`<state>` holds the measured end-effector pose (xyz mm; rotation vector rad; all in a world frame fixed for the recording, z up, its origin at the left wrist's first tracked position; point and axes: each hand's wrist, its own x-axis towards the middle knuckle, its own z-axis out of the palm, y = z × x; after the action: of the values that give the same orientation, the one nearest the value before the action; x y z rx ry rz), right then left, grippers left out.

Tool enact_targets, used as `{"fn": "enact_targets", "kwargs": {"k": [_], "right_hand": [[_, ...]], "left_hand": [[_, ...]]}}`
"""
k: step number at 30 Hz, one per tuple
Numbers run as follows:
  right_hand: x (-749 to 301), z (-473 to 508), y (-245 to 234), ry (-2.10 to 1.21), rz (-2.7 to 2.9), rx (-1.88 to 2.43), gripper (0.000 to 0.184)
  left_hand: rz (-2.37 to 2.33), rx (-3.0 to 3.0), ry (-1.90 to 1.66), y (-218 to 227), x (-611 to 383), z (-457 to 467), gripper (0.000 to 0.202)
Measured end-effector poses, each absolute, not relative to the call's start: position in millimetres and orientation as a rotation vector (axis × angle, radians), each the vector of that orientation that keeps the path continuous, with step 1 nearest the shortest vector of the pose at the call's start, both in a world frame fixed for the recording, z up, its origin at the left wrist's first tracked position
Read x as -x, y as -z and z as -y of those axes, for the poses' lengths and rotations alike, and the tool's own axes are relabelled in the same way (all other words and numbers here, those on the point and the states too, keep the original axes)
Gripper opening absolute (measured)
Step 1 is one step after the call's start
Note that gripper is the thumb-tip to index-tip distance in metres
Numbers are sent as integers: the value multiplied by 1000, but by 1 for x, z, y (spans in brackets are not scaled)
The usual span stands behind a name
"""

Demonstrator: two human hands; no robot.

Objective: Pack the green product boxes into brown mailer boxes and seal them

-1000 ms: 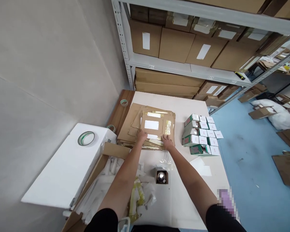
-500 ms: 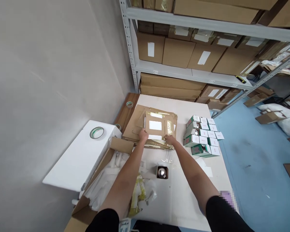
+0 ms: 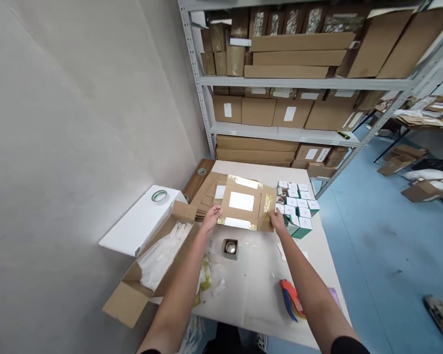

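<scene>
My left hand (image 3: 211,217) and my right hand (image 3: 277,219) grip the near corners of a flattened cardboard box (image 3: 245,202) with white labels and clear tape. It is held raised above the table, its right part in front of the small boxes. Under and left of it lies a stack of flat cardboard (image 3: 204,194). On the table nearer to me, a small open box (image 3: 231,249) holds a shiny round metal object. Several small white and green boxes (image 3: 299,204) stand grouped by my right hand.
An open carton (image 3: 184,255) with white packing material sits left of my left arm. A red and blue tape dispenser (image 3: 292,300) lies by my right forearm. Tape rolls (image 3: 158,195) rest at the left. Shelves (image 3: 306,83) of cartons stand behind the table.
Both hands have lifted the flattened cardboard box off the stack and shifted it right, towards the small boxes. The view has tilted up, showing more shelf, and the tape dispenser is now visible.
</scene>
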<state>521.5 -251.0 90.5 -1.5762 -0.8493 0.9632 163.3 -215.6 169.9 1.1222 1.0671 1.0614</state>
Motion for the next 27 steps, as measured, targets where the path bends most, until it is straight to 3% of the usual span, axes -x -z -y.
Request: {"fn": "enact_targets", "kwargs": {"k": [6, 11, 17, 24, 27], "right_hand": [[-576, 367, -129, -1032, 622, 1351, 67], [-578, 453, -133, -999, 782, 1346, 65], [-546, 507, -113, -910, 910, 1523, 50], [-519, 520, -79, -815, 931, 1711, 58], [-504, 523, -65, -879, 1022, 1776, 57]], "left_hand": [[-982, -1284, -882, -193, -197, 293, 81], [-1141, -1322, -888, -187, -220, 334, 56], [-1499, -1386, -970, -161, -224, 374, 41], [-1633, -1357, -947, -121, -188, 438, 31], [-1747, -1334, -939, -101, -174, 462, 39]]}}
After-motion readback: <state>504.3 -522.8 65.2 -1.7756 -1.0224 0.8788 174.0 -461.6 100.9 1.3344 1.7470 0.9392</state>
